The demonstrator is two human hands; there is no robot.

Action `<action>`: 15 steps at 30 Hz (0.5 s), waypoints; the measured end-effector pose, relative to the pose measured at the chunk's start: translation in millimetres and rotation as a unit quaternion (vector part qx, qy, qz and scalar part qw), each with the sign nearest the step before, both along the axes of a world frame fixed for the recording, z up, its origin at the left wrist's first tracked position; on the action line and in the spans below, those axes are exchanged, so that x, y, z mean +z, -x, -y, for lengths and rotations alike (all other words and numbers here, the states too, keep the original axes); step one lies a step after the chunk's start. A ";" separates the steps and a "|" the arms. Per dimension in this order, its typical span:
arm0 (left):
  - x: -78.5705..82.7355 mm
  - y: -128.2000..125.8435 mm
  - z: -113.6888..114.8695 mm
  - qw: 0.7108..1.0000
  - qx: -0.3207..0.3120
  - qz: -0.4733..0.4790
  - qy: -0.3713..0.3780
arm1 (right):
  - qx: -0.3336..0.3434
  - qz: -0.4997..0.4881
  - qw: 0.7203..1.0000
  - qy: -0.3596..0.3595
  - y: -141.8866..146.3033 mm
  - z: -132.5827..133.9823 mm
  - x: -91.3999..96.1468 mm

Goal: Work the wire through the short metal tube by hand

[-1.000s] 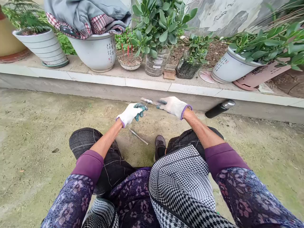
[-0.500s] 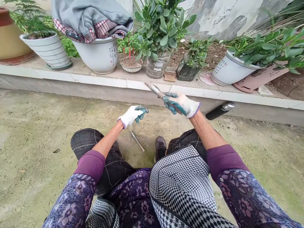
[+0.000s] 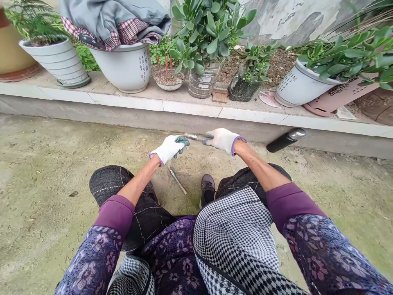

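Silvery coils (image 3: 192, 136) already ring the slim greyish rod (image 3: 199, 138) held by the white-gloved right hand (image 3: 222, 140), below the white-tiled ledge's front edge (image 3: 190, 109) — whether complete, or whether the curled, gloved left hand (image 3: 171, 148) pinches anything, I cannot tell.

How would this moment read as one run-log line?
right hand: holding silver-wrapped stick | left hand: curled near its far end, grip unclear | second stick: on ground | black flask: beside ledge

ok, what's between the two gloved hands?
A stick, silvery partway along, shows there in the head view. The right hand grips one end; the other reaches the left hand, contact unclear.
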State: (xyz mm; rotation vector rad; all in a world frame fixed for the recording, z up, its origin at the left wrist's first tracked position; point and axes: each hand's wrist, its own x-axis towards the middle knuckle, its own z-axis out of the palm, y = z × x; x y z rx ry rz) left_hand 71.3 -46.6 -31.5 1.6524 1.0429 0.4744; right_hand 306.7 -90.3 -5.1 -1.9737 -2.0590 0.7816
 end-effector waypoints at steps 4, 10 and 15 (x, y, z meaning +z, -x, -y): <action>2.6 -0.9 1.0 0.998 -0.013 0.053 0.041 | -0.019 0.104 0.992 -0.062 -1.8 -4.8 8.1; -1.2 2.2 1.0 0.992 -0.029 0.098 0.068 | -0.127 -0.165 0.978 -0.029 7.8 7.1 26.6; -8.2 0.7 -6.2 0.992 -0.001 0.102 0.078 | -0.087 -0.347 0.931 0.070 8.3 22.8 36.3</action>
